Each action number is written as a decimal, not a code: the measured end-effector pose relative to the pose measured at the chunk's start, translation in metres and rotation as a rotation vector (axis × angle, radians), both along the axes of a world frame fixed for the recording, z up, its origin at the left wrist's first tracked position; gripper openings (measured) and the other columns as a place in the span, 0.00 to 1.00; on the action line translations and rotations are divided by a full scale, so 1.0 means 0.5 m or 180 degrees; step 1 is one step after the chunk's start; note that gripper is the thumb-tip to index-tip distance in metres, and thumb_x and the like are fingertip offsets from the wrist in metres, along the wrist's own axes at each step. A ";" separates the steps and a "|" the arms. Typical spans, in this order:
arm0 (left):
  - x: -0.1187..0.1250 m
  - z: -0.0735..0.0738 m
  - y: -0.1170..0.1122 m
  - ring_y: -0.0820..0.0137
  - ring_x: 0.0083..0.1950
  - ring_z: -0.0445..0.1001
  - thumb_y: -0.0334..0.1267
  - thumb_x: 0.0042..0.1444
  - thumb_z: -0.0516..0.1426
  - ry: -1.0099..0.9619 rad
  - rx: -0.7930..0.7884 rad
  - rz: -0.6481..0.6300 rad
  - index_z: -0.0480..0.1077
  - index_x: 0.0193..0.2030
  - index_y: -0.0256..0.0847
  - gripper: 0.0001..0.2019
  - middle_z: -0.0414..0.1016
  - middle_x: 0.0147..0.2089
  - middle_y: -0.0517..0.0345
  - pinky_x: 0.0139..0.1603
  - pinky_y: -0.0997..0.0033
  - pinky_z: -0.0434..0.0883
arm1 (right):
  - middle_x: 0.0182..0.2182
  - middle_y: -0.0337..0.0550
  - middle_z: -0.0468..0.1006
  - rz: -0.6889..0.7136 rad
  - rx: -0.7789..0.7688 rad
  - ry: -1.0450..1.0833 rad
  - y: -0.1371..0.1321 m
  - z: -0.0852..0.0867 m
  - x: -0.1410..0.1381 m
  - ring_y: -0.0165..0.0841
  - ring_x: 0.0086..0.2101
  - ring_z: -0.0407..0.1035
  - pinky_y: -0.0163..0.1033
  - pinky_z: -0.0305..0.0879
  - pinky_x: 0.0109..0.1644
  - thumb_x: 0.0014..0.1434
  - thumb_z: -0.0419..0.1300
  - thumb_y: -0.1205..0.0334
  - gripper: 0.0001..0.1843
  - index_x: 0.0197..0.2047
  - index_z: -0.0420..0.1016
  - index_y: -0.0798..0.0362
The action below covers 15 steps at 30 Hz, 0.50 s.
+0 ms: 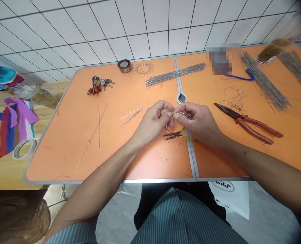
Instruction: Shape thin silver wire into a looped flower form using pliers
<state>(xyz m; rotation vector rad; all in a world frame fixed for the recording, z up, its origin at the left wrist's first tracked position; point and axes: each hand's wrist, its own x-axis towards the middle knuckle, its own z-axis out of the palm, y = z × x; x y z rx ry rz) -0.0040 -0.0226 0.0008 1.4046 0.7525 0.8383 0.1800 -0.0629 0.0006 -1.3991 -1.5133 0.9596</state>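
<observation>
My left hand point(155, 120) and my right hand point(194, 121) meet over the middle of the orange table point(71, 159), both pinched on a thin bent wire point(179, 114) held between their fingertips. A loop of that wire hangs below my left hand. Small yellow-handled pliers point(177, 134) lie on the table just under my hands, beside a few wire rings point(177, 140). Several short cut wires point(131, 115) lie left of my left hand.
Red-handled pliers point(249, 123) lie to the right, near wire rings point(233, 98). Bundles of straight wire point(175, 74) point(264, 81) lie at the back, with a tape roll point(124, 65), a wire wreath point(142, 68) and a bunch of keys point(98, 84). Coloured paper point(15, 123) and a tape ring point(25, 148) lie on the left bench.
</observation>
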 end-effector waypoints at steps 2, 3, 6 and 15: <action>0.002 0.000 -0.002 0.74 0.27 0.72 0.37 0.68 0.61 0.0008 0.0056 0.0010 0.70 0.41 0.42 0.04 0.75 0.27 0.63 0.32 0.73 0.70 | 0.25 0.36 0.76 0.0008 0.0025 -0.0005 0.000 0.000 0.000 0.29 0.25 0.63 0.38 0.58 0.29 0.63 0.65 0.59 0.05 0.36 0.80 0.51; 0.002 -0.001 -0.003 0.74 0.27 0.72 0.37 0.68 0.61 0.0017 0.0081 0.0024 0.70 0.41 0.42 0.04 0.75 0.27 0.63 0.31 0.74 0.70 | 0.25 0.36 0.75 0.0011 0.0019 -0.0002 -0.001 0.001 0.000 0.29 0.25 0.63 0.38 0.57 0.29 0.63 0.65 0.59 0.05 0.36 0.80 0.51; 0.003 -0.002 -0.004 0.74 0.28 0.72 0.35 0.68 0.61 0.0037 0.0099 0.0108 0.71 0.41 0.42 0.03 0.76 0.27 0.63 0.32 0.73 0.70 | 0.23 0.35 0.73 -0.0014 -0.0008 0.0003 -0.002 0.006 -0.002 0.30 0.24 0.63 0.38 0.57 0.29 0.63 0.65 0.60 0.05 0.35 0.79 0.51; 0.003 -0.005 0.001 0.75 0.27 0.71 0.37 0.61 0.65 -0.0068 -0.0250 0.0452 0.73 0.35 0.41 0.07 0.76 0.24 0.63 0.33 0.74 0.69 | 0.26 0.36 0.75 -0.0108 0.0237 -0.0327 0.001 0.002 0.001 0.30 0.27 0.64 0.38 0.60 0.31 0.62 0.65 0.61 0.04 0.36 0.79 0.51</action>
